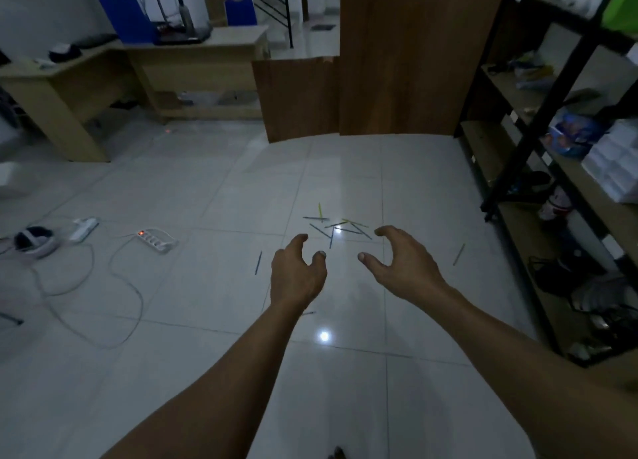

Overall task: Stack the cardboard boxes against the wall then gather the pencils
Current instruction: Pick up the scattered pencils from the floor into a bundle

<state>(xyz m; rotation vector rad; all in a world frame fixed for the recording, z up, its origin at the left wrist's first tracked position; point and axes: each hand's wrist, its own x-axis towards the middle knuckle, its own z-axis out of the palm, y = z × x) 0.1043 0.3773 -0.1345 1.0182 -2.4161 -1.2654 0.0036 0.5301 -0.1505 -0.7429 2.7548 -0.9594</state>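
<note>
- 2 hands out ahead over the tiled floor (pixel 207 189): left hand (pixel 297 268) and right hand (pixel 400 261), side by side, apart from each other, touching nothing.
- Fingers (pixel 300 238) of both loosely hooked and spread wide, thumbs turned inward, holding nothing.
- Pencils (pixel 333 225) loose on the floor just beyond the fingertips, in a crossed cluster opposite the gap between the hands.
- 3 strays apart from the cluster: left stray (pixel 258 262), right stray (pixel 458 254), and a near stray (pixel 308 313) partly hidden by the left forearm.
- Cardboard boxes (pixel 297 99) flattened and upright at the far end of the floor, just beside a taller brown panel (pixel 414 54), cardboard or wood impossible to tell.
- Stacking half of the task done, by the look of it.
- Step in hand, as a judgement: reaching for the pencils, none picked up yet.
- Next move likely calling for a drop to floor level, a sweep of the cluster into 1 bundle, then a fine pinch for thin shafts on slick tile.
- Off to the left: power strip (pixel 155 239) with a red light, white cables (pixel 114 286), a headset (pixel 34 241); tabletop (pixel 193 39) behind; shelving rack (pixel 518 168) on the right.
- No brand, label or writing legible anywhere: too dim and blurred.
</note>
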